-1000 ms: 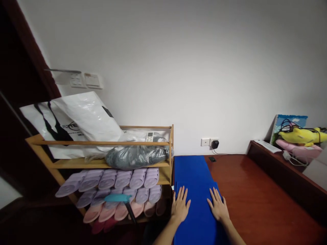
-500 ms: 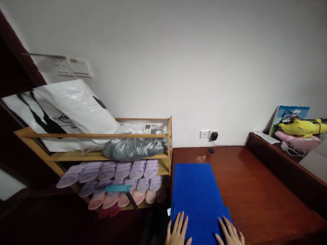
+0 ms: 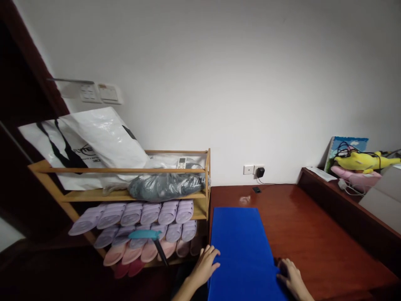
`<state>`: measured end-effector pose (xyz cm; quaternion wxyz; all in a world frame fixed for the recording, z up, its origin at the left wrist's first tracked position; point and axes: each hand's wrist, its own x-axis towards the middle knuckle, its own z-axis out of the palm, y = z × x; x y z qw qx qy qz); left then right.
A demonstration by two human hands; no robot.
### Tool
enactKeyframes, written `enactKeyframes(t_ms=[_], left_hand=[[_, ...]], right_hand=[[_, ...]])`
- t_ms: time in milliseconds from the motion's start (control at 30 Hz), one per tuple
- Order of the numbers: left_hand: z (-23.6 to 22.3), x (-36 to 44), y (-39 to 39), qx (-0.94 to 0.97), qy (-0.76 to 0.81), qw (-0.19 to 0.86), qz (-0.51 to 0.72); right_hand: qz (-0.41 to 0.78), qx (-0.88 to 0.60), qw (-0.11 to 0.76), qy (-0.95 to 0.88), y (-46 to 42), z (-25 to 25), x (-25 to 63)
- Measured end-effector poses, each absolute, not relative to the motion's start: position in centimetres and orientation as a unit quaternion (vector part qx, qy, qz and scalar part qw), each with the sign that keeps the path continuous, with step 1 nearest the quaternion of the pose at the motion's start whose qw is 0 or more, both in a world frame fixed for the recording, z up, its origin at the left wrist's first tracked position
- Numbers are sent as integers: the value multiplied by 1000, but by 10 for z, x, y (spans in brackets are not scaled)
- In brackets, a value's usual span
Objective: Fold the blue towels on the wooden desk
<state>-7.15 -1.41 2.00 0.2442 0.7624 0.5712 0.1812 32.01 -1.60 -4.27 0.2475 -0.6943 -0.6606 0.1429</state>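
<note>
A flat blue sheet lies on the dark red wooden table, near its left edge. My left hand curls over the sheet's left edge, fingers gripping it. At the sheet's right edge rests my right hand, fingers bent against that edge and partly under it. Both hands flank the near part of the sheet.
A wooden rack left of the table holds rows of purple and pink slippers, a white plastic bag and a grey bundle. A wall socket with a plug sits behind. Plush toys lie on a raised ledge at right.
The blue sheet has been pulled toward me, away from the wall. My hands went from lying flat on top of it to holding its left and right edges.
</note>
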Motion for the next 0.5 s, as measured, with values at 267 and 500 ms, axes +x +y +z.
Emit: enactKeyframes(t_ms=[267, 500], left_hand=[[25, -93, -6, 726, 548, 348, 224], [36, -94, -16, 653, 519, 490, 254]], right_hand=[[475, -532, 401, -575, -23, -11, 314], [564, -515, 409, -499, -36, 0, 315]])
